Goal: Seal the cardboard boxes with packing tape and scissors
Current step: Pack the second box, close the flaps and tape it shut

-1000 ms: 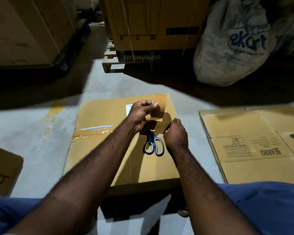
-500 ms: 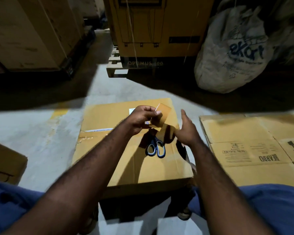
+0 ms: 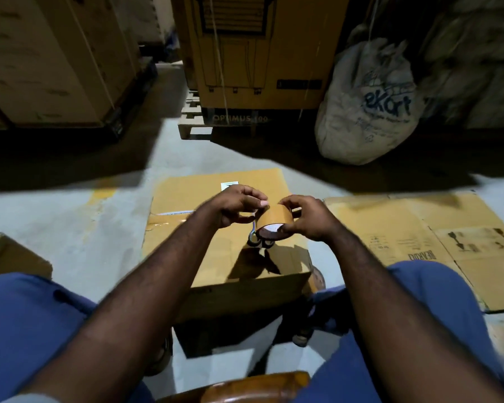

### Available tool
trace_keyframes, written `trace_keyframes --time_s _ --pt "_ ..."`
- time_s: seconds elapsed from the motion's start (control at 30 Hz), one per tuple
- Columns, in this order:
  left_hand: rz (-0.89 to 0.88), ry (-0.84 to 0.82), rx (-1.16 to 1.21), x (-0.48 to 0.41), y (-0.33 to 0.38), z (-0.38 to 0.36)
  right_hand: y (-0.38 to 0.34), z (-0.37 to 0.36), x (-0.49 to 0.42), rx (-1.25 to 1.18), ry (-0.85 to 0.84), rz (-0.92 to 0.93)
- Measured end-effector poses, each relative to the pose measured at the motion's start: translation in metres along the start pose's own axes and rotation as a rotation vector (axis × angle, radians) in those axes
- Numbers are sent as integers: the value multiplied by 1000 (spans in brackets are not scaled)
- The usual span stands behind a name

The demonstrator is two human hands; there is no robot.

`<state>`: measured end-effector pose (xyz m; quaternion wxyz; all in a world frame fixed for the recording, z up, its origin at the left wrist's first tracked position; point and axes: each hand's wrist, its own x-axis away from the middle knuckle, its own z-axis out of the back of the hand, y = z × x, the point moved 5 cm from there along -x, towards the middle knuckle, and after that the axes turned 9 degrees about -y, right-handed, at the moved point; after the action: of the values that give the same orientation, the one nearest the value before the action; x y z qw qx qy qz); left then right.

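Holding the tape roll (image 3: 275, 221) above the middle of the cardboard box (image 3: 204, 196), my right grip (image 3: 309, 219) curls round its right side while my left grip (image 3: 236, 207) pinches at its left rim. Its core axis tilts towards me. The loose end is too blurred to find, and the scissors (image 3: 255, 242) on the box lie mostly hidden beneath the roll.

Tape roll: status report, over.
Right grip holds tape roll, left grip pinches its edge. Scissors on box beneath. Nothing in the way.
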<state>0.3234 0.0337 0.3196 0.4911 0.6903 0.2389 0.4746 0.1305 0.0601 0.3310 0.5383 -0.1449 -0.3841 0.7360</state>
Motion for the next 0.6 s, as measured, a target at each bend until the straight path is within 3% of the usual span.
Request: trace_keyframes --time_s 0.13,0.23,0.47,0.6 --pt "-97 227 453 12 -25 -7 7 -4 21 -123 163 -53" --pt "-170 287 599 21 -36 -15 3 -10 25 -146 206 -59" --pt "-128 366 526 21 -43 -26 0 -9 24 -165 280 -63" --pt "-101 484 303 13 -39 -20 1 -10 28 -178 310 -78"
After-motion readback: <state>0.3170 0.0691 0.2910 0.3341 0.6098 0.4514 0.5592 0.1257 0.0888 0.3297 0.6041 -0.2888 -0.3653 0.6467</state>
